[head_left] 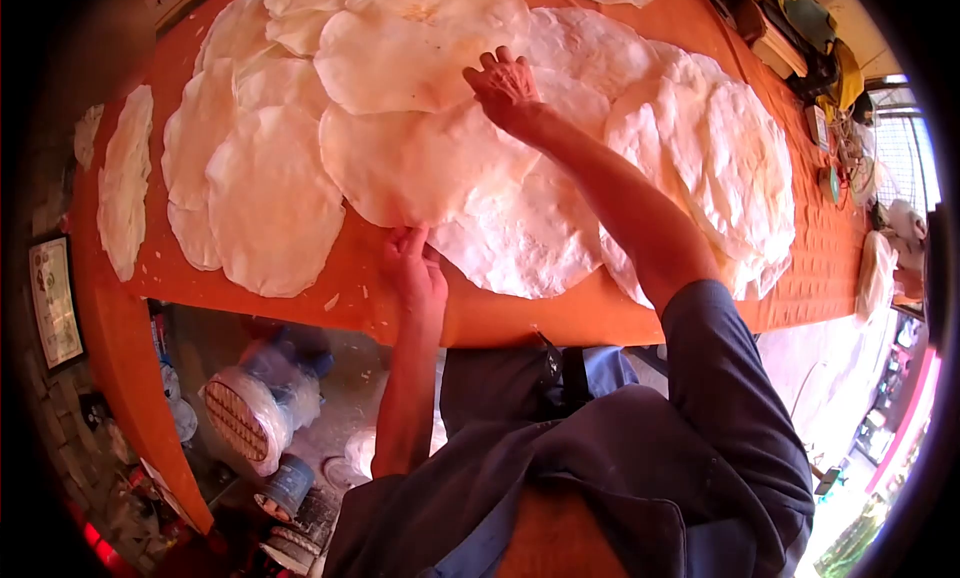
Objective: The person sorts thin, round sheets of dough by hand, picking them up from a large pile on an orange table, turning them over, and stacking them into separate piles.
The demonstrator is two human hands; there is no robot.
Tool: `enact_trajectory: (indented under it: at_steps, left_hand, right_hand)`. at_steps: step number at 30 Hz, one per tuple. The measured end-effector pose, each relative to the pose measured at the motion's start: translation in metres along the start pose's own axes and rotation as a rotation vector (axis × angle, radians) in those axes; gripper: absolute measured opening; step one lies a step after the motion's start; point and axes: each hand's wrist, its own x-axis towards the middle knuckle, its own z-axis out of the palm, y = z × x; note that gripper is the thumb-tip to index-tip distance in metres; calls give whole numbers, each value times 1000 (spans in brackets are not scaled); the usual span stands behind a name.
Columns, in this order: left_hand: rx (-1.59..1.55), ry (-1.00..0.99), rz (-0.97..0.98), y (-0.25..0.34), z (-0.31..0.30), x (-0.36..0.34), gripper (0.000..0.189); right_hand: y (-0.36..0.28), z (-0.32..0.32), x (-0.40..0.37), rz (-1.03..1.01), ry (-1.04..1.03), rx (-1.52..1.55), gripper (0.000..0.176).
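Observation:
Several thin, round, pale flatbreads lie overlapping on an orange-covered table. My left hand [414, 270] is at the near edge of the middle flatbread [410, 168], its thumb and fingers pinched on the rim. Farther away, my right hand [503, 88] reaches over the sheets, palm down, beside the right edge of the upper flatbread [420, 48]. Its fingers are bent and apart at the tips, and nothing shows in them. A wrinkled sheet [530, 240] spreads out below my right forearm.
More flatbreads [275, 203] lie to the left, with a narrow one [125, 183] near the left edge. Rumpled sheets [740, 158] are layered at the right. Under the orange table [810, 278] are a plastic-wrapped round bundle [240, 418] and a blue tin [288, 486].

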Motion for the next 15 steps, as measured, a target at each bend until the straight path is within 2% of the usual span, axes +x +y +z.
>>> enact_trajectory:
  at_steps: [3, 4, 7, 8, 11, 12, 13, 14, 15]
  left_hand:
    - [-143, -50, -104, 0, -1, -3, 22]
    - [-182, -81, -143, 6, 5, -5, 25]
    - [-8, -306, -162, 14, -1, -4, 28]
    - [73, -295, -171, 14, 1, -3, 38]
    - [92, -429, -105, 18, 10, 6, 47]
    - [183, -407, -93, 12, 4, 11, 55]
    - [184, -393, -57, 13, 3, 8, 55]
    - [186, -389, -27, 15, 5, 3, 54]
    - [178, -406, 6, 13, 12, 4, 54]
  right_hand:
    - [19, 8, 14, -203, -29, -106, 17]
    - [15, -8, 18, -240, 54, -53, 16]
    - [-8, -66, 5, -400, 130, 19, 9]
    - [-20, -70, -12, -399, 87, 65, 9]
    - [-47, -62, -75, -395, -120, 219, 13]
    - [-55, -55, -89, -357, -138, 283, 21]
    - [-66, -53, -101, -305, -162, 351, 29]
    - [-71, -54, -108, -251, -200, 401, 50]
    - [-79, -48, -112, -204, -71, 404, 57]
